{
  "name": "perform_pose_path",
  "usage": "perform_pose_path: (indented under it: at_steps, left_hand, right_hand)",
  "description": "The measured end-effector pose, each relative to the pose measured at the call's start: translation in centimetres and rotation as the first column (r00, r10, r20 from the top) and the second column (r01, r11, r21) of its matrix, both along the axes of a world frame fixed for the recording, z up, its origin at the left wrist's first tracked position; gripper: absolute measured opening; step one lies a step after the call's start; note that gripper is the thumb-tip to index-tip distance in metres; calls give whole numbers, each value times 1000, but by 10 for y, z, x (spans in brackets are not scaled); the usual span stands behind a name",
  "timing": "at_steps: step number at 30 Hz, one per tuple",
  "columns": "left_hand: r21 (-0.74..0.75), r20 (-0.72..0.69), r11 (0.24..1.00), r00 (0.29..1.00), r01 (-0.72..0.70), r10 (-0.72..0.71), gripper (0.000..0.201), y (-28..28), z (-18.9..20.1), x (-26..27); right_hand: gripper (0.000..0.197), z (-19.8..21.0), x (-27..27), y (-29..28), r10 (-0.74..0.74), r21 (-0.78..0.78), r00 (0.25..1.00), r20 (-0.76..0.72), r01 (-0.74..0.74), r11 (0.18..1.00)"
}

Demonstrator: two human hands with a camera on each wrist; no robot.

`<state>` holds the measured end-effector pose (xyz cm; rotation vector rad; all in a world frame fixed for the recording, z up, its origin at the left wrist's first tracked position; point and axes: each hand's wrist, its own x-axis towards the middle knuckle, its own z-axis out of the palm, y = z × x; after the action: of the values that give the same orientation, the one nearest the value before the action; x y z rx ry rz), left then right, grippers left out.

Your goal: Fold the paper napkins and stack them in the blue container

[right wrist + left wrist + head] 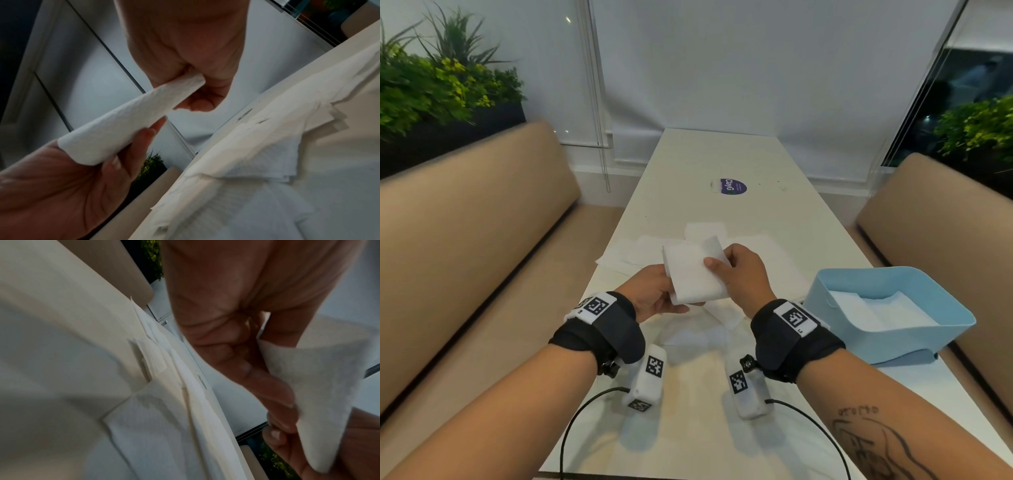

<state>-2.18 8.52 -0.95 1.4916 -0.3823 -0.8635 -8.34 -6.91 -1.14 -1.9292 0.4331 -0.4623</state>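
Observation:
A folded white paper napkin (693, 270) is held in the air above the table between both hands. My left hand (654, 298) grips its lower left edge, fingers underneath. My right hand (739, 274) pinches its right side, thumb on top. In the left wrist view the napkin (320, 386) hangs past my curled fingers (246, 368). In the right wrist view the napkin (127, 123) runs from my right hand (193, 91) down to the left hand (61, 181). The blue container (928, 346) stands at the right with folded napkins (876, 310) inside.
Several unfolded white napkins (640, 250) lie spread on the cream table (722, 154) under and beyond my hands. A purple sticker (732, 186) sits farther back. Beige benches (465, 240) flank the table on both sides, and cables trail from the wrist cameras.

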Motion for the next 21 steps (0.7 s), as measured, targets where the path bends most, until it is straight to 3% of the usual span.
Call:
perform_pose_path:
  at_steps: [4, 7, 11, 18, 21]
  left_hand:
    - [-32, -41, 995, 995, -96, 94, 31, -1, 0, -2]
    - [-32, -107, 988, 984, -150, 146, 52, -3, 3, -2]
    - [12, 19, 988, 988, -155, 155, 25, -3, 5, -5]
    - [15, 93, 988, 984, -154, 152, 34, -3, 1, -4]
    - [12, 104, 982, 977, -187, 185, 49, -3, -2, -2]
  right_hand:
    - [33, -1, -1, 2, -28, -41, 999, 26, 29, 999]
    - [34, 0, -2, 3, -46, -59, 997, 61, 50, 997]
    - [35, 1, -1, 4, -51, -61, 995, 89, 56, 997]
    - [31, 2, 0, 4, -53, -23, 995, 86, 55, 998]
    - [23, 2, 2, 5, -88, 53, 991, 97, 83, 995]
